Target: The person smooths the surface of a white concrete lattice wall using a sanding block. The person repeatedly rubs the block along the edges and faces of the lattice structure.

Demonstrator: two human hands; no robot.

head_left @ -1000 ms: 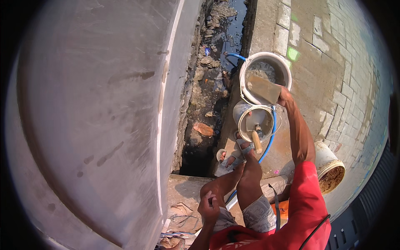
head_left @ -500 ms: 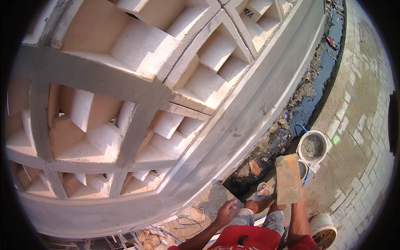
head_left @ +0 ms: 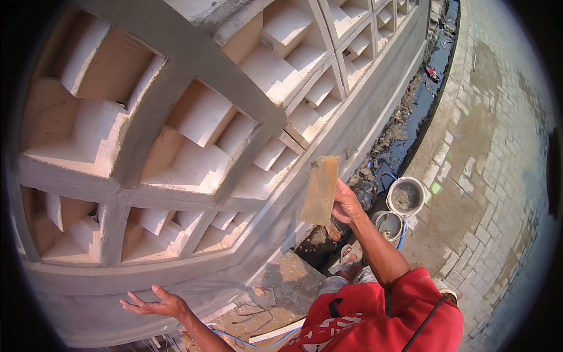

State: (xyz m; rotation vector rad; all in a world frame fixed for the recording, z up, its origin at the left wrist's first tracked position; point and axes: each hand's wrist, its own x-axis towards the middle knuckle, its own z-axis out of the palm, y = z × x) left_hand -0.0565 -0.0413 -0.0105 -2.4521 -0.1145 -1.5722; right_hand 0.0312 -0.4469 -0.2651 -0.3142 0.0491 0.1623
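Before a wall [head_left: 245, 97], right hand [head_left: 348, 204] clamps a board [head_left: 319, 190] (back hidden), left hand [head_left: 163, 304] spread.

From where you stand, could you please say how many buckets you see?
3: a bucket of grey mix by the drain; another just below it; a third, partly hidden behind the red shirt. More may be hidden.

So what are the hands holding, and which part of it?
The right hand holds a flat brown board at its right side; any grip behind it is hidden. The left hand is open and empty.
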